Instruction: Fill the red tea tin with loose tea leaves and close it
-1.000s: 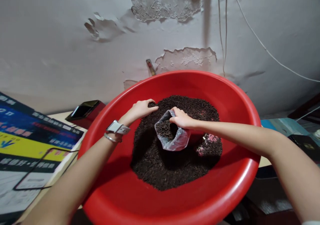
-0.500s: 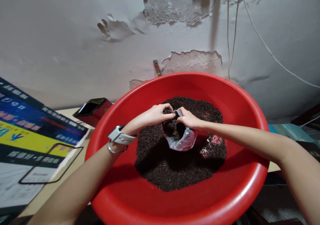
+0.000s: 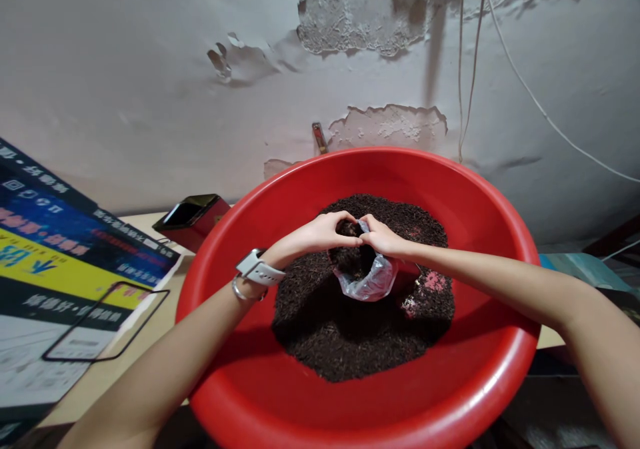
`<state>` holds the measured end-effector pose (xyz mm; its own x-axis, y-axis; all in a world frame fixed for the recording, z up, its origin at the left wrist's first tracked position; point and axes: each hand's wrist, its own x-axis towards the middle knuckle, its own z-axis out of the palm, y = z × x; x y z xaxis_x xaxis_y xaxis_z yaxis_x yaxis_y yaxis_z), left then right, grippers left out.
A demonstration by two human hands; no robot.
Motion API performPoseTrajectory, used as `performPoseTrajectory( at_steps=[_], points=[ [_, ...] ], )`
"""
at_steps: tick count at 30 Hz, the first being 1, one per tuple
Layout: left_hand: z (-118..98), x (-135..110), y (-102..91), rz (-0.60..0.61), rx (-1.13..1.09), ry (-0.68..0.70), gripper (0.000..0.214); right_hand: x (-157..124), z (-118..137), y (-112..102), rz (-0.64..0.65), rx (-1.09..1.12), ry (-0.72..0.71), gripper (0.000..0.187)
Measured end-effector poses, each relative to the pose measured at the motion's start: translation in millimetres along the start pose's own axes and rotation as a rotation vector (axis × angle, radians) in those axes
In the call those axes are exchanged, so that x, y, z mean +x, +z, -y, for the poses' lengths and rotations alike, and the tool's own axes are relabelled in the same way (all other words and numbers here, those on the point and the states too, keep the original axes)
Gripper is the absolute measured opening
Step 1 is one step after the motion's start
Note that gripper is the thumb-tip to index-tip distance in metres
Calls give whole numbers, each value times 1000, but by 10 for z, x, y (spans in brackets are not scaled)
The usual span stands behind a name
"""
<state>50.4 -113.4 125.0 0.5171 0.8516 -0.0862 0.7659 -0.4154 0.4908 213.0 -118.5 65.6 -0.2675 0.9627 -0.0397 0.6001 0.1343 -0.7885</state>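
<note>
A big red plastic basin [image 3: 480, 376] holds a heap of dark loose tea leaves [image 3: 345, 342]. On the heap rests a small clear plastic bag [image 3: 373, 286], partly filled with the same leaves. My right hand [image 3: 383, 239] pinches the bag's far rim and keeps its mouth open. My left hand [image 3: 320, 231], with a white watch and a bangle on the wrist, is cupped over a clump of leaves right at the bag's mouth, its fingertips touching my right hand.
A colourful printed carton [image 3: 55, 256] lies at the left on a pale tabletop [image 3: 125, 369]. A red box with a dark phone on it [image 3: 193, 216] stands behind it. A peeling wall [image 3: 150, 89] with hanging cables [image 3: 465, 69] rises close behind the basin.
My left hand came off the far side of the heap with leaves and moved right to the bag's mouth. My right hand stayed on the bag's rim.
</note>
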Motion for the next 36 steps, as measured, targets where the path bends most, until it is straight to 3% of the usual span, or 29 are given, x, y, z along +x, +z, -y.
performPoseTrajectory(
  at_steps=[6, 10, 14, 17, 22, 28, 31, 36],
  points=[
    [20, -29, -79, 37, -270, -11, 53, -32, 30, -14, -9, -38, -4, 34],
    [100, 11, -117, -82, -367, -106, 53, -45, 85, -71, 2, -121, -33, 29],
    [249, 91, -145, -229, -400, -191, 55, 5, 109, -242, -10, -463, 12, 29],
    [346, 131, -174, -293, -421, -239, 52, 57, 80, -419, -16, -557, 61, 23],
    [407, 154, -181, -287, -409, -281, 48, 110, 31, -569, -33, -532, 167, 26],
    [418, 170, -124, -249, -387, -216, 46, 127, 18, -585, 25, -520, 192, 28],
    [439, 185, -119, -219, -298, -196, 45, 133, 6, -602, 36, -558, 195, 29],
    [644, 280, -27, -139, 219, -95, 42, 119, 53, -569, 99, -638, 154, 31]
  ],
)
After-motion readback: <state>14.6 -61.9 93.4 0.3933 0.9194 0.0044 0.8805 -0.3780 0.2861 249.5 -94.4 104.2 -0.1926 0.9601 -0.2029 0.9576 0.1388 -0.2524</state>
